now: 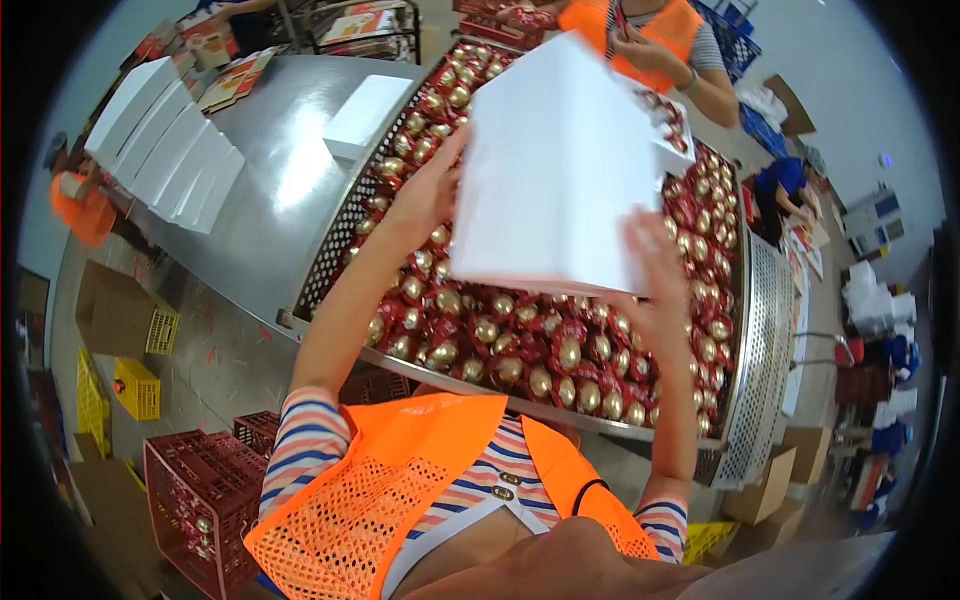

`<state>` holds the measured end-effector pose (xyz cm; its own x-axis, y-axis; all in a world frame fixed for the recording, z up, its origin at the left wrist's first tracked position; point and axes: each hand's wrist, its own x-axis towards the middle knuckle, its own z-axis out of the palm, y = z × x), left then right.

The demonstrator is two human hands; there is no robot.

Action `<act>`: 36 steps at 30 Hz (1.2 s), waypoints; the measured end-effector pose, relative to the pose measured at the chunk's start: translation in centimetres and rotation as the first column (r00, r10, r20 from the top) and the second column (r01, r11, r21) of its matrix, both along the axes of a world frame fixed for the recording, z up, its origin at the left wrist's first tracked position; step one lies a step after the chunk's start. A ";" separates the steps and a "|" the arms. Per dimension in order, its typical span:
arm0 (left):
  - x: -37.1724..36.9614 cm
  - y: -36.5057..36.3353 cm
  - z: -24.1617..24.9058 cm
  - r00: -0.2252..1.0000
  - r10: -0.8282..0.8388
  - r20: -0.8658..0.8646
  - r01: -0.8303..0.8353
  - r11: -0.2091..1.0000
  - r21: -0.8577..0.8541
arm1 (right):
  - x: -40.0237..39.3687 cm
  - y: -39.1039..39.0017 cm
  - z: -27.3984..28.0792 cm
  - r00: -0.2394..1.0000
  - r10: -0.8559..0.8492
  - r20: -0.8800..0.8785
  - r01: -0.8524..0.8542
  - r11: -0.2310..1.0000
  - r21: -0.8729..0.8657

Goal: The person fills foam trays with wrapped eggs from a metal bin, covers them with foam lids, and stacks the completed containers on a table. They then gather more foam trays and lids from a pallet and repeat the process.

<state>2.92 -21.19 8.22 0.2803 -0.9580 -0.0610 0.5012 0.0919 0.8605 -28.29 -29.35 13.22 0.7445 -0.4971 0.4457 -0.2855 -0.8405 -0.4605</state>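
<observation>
- Steel table (270, 170): broad, curved and polished, glaring under the lights; a row of flat white cartons (165, 140) lies along its far left side, and one more (365, 115) just beside the tray.
- Perforated metal tray (760, 330): punched rim and walls, filled edge to edge with eggs (540, 350), small rounded shapes in glossy gold foil bedded on crinkled red wrapping.
- White box (555, 165): smooth matt card, flat-sided with crisp edges, held up tilted above the middle of the tray, clear of the eggs.
- Left hand (425, 195): grips the box's left edge, fingers spread along it.
- Right hand (655, 275): clasps the lower right corner, fingers blurred.
- Step, as judged: the box is being held or squared up over the eggs; filling it appears not yet begun. A next move would call for one hand to hold the light card steady while the other frees itself, since thin card buckles easily.
- Co-worker (660, 40): orange vest, across the tray, hands busy at chest height.
- Red crates (200, 490): open plastic lattice, on the floor at lower left.
</observation>
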 end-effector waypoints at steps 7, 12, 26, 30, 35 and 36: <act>8.5 7.4 -6.4 0.966 0.150 0.208 -0.227 0.878 0.422 | 12.5 -1.0 -7.9 0.978 0.208 -0.014 -0.200 0.955 0.217; 6.5 6.1 -8.8 0.979 0.179 0.098 -0.198 0.949 0.245 | 14.6 0.3 -9.9 0.997 0.061 0.048 -0.074 0.934 0.350; 14.8 3.4 -2.7 0.881 0.250 0.401 -0.387 0.869 0.309 | 14.7 3.2 -12.0 0.959 0.005 0.282 -0.229 0.593 0.772; 14.1 6.3 -2.8 0.820 0.414 0.394 -0.493 0.862 0.120 | 11.7 1.0 -15.3 0.948 -0.138 0.286 -0.199 0.445 0.873; 9.1 7.7 -0.9 0.745 0.462 0.482 -0.554 0.830 0.061 | 10.5 -0.4 -14.1 0.966 -0.049 0.254 -0.225 0.323 0.919; 8.3 7.5 -1.0 0.729 0.456 0.511 -0.560 0.826 0.062 | 10.9 -0.2 -13.2 0.964 -0.058 0.261 -0.236 0.274 0.932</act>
<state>11.26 -13.65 7.19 0.7648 -0.6435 0.0319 -0.0253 0.0194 0.9995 -17.39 -29.50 -0.03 0.7787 -0.6072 -0.1578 -0.0190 0.2285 -0.9733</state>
